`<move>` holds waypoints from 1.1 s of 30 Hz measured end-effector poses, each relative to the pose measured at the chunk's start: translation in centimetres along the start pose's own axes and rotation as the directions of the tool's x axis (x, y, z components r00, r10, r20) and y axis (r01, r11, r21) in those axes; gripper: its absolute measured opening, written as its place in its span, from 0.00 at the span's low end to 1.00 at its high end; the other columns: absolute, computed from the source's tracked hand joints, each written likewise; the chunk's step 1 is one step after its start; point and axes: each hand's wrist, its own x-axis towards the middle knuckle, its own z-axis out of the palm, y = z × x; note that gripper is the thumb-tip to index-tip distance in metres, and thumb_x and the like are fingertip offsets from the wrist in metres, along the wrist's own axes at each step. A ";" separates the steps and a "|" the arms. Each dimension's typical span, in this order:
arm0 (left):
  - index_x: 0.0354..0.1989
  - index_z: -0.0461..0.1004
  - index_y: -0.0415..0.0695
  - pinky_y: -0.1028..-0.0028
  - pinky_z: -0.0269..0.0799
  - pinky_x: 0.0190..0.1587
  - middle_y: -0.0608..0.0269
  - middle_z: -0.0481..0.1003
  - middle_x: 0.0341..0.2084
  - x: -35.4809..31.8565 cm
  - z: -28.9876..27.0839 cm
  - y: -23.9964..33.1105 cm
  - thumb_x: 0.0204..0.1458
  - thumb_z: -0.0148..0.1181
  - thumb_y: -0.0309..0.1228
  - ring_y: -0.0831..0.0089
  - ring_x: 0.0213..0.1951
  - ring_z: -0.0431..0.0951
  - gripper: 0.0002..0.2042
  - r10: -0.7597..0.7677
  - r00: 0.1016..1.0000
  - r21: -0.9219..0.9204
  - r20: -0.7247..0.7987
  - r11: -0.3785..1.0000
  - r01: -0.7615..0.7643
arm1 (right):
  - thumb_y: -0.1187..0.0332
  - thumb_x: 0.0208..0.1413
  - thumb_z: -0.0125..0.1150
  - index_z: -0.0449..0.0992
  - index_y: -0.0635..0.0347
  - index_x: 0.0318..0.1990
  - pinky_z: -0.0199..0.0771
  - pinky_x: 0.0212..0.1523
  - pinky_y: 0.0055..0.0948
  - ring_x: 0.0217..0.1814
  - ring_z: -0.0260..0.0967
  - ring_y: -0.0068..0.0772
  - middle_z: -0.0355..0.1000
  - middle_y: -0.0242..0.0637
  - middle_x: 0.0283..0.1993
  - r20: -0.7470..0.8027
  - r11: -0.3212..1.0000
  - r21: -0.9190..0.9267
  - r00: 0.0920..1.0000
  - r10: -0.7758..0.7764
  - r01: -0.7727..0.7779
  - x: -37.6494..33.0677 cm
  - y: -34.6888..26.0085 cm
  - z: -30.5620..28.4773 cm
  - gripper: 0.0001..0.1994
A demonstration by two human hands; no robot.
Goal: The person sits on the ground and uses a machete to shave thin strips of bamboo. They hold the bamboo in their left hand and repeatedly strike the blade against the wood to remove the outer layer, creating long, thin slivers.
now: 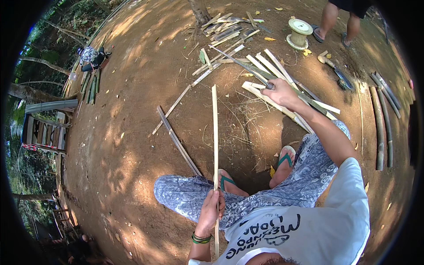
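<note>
My left hand point(211, 211) is closed around the lower part of a long, pale bamboo strip point(215, 132), which stands out in front of my lap. Over on the right, my right hand point(279, 93) grips the dark handle of a long knife point(247, 67). Its thin grey blade points away to the far left. Beneath the right hand and forearm lies a loose pile of split bamboo strips point(274, 66), some pale and some dark green. The knife and the held strip are apart.
Another bundle of strips point(225, 31) lies by a tree trunk. A cream spool point(299, 35) stands near a person's legs point(329, 22). A wooden-handled blade point(342, 78) and bamboo poles point(380, 128) rest at right. Far left, a crouching person point(90, 57) is beside green poles point(92, 88).
</note>
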 end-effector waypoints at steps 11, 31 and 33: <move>0.37 0.65 0.48 0.78 0.64 0.33 0.72 0.65 0.25 12.3 3.6 4.4 0.68 0.49 0.37 0.82 0.29 0.66 0.08 0.601 0.765 -0.031 -0.232 0.781 -0.624 | 0.60 0.55 0.70 0.72 0.60 0.31 0.60 0.14 0.20 0.15 0.62 0.15 0.72 0.31 0.22 0.463 0.640 0.683 0.886 -0.008 -0.351 -14.8 -5.9 9.0 0.15; 0.51 0.67 0.41 0.62 0.65 0.58 0.52 0.73 0.43 10.3 2.5 19.2 0.63 0.45 0.58 0.59 0.51 0.73 0.28 0.860 0.391 -0.176 -0.329 0.351 -0.920 | 0.73 0.50 0.72 0.76 0.65 0.38 0.76 0.39 0.24 0.36 0.73 0.19 0.77 0.32 0.35 0.308 0.728 0.685 0.911 -0.275 -0.012 -14.5 -3.3 9.1 0.11; 0.57 0.64 0.39 0.60 0.67 0.60 0.52 0.73 0.43 8.1 0.9 23.9 0.62 0.48 0.57 0.58 0.53 0.72 0.30 0.876 0.371 -0.202 -0.310 0.320 -0.926 | 0.71 0.51 0.71 0.76 0.64 0.37 0.76 0.37 0.23 0.34 0.73 0.17 0.77 0.32 0.33 0.276 0.757 0.653 0.924 -0.266 0.023 -14.2 -1.4 9.8 0.10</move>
